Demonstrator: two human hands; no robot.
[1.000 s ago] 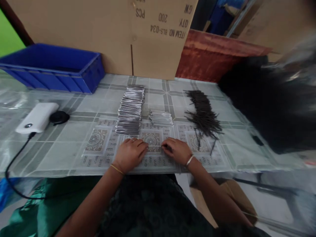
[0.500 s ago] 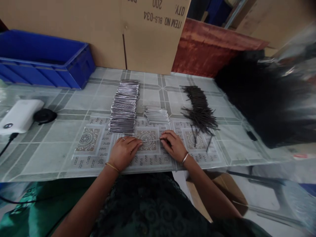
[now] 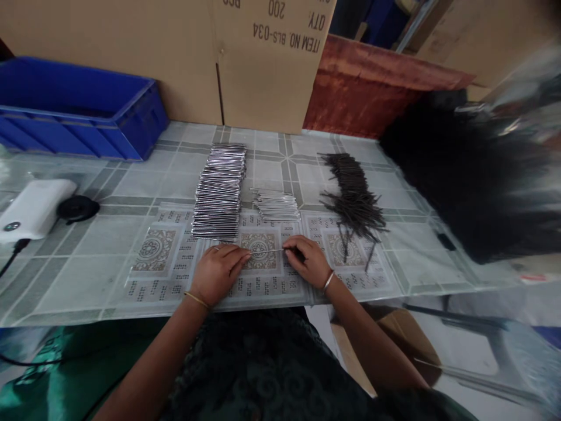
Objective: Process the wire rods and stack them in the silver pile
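The person wore a very dark top (image 3: 263, 365) with a bit of green in it, low in the middle of the frame. Big, faint curly shapes, a bit paler, went over the cloth. Near the bottom right, a dark sleeve (image 3: 394, 403) ended well above the wrist. The left hand (image 3: 221, 272) had a thin ring (image 3: 215, 248) on one finger. A skinny yellow band (image 3: 197, 299) went around that wrist. The right hand (image 3: 307, 261) had a shiny silver bangle (image 3: 328, 281) at its wrist. Both lower arms were bare.
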